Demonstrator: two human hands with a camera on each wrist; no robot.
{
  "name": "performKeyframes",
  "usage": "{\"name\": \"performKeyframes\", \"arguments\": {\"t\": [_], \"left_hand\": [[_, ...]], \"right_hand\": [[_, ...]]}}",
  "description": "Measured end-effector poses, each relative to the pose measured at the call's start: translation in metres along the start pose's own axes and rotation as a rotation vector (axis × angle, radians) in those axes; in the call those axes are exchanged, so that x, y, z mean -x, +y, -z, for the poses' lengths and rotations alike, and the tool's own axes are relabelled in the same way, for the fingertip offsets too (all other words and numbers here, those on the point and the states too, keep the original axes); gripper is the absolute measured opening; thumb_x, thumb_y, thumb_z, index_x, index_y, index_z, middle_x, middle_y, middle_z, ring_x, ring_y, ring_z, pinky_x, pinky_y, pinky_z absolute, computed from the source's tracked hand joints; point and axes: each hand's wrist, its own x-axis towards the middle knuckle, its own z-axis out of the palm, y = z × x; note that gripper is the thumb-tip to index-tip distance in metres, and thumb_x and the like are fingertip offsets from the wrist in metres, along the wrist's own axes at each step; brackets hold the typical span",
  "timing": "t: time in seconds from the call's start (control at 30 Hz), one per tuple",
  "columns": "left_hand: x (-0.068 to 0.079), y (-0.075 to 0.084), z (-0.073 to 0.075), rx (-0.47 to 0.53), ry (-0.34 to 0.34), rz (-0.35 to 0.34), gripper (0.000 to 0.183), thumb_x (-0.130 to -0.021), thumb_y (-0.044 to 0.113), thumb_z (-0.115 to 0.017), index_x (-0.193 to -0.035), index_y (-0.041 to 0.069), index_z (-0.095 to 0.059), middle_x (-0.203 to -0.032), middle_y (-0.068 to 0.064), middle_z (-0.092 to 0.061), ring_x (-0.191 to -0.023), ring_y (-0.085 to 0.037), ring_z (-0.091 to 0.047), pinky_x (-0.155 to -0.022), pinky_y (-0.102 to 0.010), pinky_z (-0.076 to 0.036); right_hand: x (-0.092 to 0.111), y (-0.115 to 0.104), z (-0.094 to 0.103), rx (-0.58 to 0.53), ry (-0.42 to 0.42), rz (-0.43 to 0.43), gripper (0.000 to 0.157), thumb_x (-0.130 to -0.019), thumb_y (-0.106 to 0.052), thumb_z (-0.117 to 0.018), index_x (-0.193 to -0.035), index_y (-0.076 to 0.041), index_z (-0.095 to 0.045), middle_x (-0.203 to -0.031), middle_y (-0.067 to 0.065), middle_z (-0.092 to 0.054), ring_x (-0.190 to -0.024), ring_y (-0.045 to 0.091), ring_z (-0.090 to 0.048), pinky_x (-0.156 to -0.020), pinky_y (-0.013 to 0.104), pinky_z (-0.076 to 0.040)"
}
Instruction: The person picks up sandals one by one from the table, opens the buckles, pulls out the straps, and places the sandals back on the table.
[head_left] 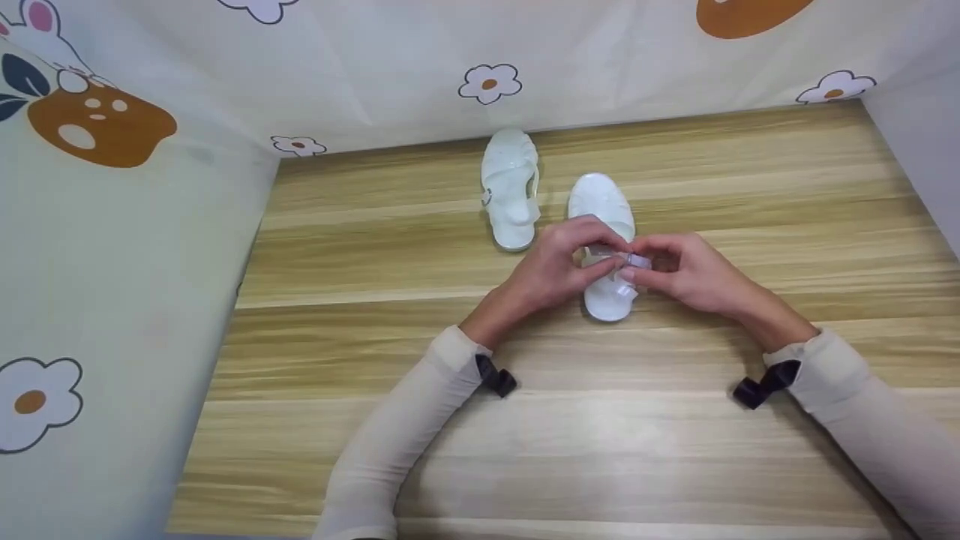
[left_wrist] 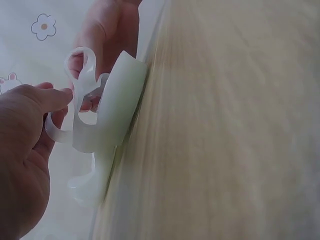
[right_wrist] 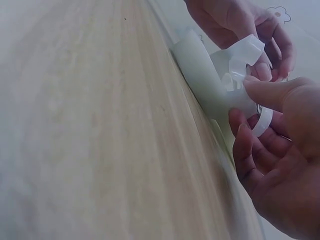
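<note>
A white sandal lies sole-down on the wooden table, toe toward the back wall. Over its heel half, my two hands meet at the thin ankle strap. The left hand reaches in from the left and pinches the strap between thumb and fingertips. From the other side the right hand pinches the strap by its end, thumb against forefinger. In the right wrist view a loop of the strap curves out beside the right fingers. The fingers partly hide the buckle area.
A second white sandal stands to the left and farther back, near the wall. The wood-grain table runs to a patterned cloth wall at the back and left. Dark wrist mounts sit on both sleeves.
</note>
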Motion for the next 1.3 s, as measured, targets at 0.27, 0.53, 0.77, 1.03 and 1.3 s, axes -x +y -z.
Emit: {"name": "performKeyframes", "arguments": {"t": [0.27, 0.53, 0.77, 1.03, 1.3], "left_hand": [[0.000, 0.002, 0.000, -0.115, -0.047, 0.088, 0.014, -0.098, 0.017, -0.082, -0.109, 0.010, -0.085, -0.107, -0.004, -0.079, -0.103, -0.012, -0.073, -0.095, -0.020, -0.055], [-0.004, 0.002, 0.003, -0.078, -0.090, 0.155, 0.011, -0.097, 0.016, -0.082, -0.108, 0.012, -0.085, -0.104, -0.001, -0.081, -0.100, -0.008, -0.071, -0.092, -0.017, -0.056], [-0.002, -0.002, 0.004, 0.003, -0.092, 0.200, 0.013, -0.097, 0.014, -0.082, -0.110, 0.011, -0.085, -0.107, -0.001, -0.082, -0.104, -0.006, -0.071, -0.096, -0.018, -0.056], [0.001, -0.004, 0.003, 0.008, -0.089, 0.190, 0.018, -0.098, 0.013, -0.081, -0.115, 0.011, -0.084, -0.110, -0.003, -0.081, -0.106, -0.009, -0.072, -0.098, -0.019, -0.056], [0.001, -0.004, 0.001, 0.001, -0.041, 0.149, 0.014, -0.098, 0.016, -0.081, -0.109, 0.008, -0.079, -0.106, -0.003, -0.080, -0.101, -0.008, -0.072, -0.095, -0.016, -0.057]], "right_hand": [[0.000, 0.002, 0.000, -0.002, -0.005, -0.009, 0.023, -0.102, -0.022, -0.078, -0.121, -0.008, -0.077, -0.116, 0.007, -0.078, -0.104, 0.007, -0.075, -0.085, 0.018, -0.061], [0.000, 0.006, 0.001, 0.010, 0.002, 0.022, 0.021, -0.102, -0.019, -0.078, -0.121, -0.010, -0.080, -0.117, 0.008, -0.079, -0.101, 0.006, -0.074, -0.084, 0.017, -0.061], [0.001, 0.009, 0.001, 0.035, 0.020, 0.023, 0.025, -0.102, -0.020, -0.078, -0.124, -0.010, -0.079, -0.121, 0.008, -0.078, -0.104, 0.005, -0.075, -0.086, 0.016, -0.061], [0.002, 0.003, 0.002, -0.014, 0.057, 0.054, 0.034, -0.101, -0.016, -0.079, -0.133, -0.009, -0.073, -0.123, 0.010, -0.078, -0.103, 0.010, -0.076, -0.083, 0.023, -0.064], [0.004, -0.009, 0.005, 0.190, 0.160, 0.087, 0.018, -0.096, -0.024, -0.085, -0.114, -0.023, -0.084, -0.109, -0.001, -0.083, -0.096, 0.007, -0.071, -0.084, 0.017, -0.056]]}}
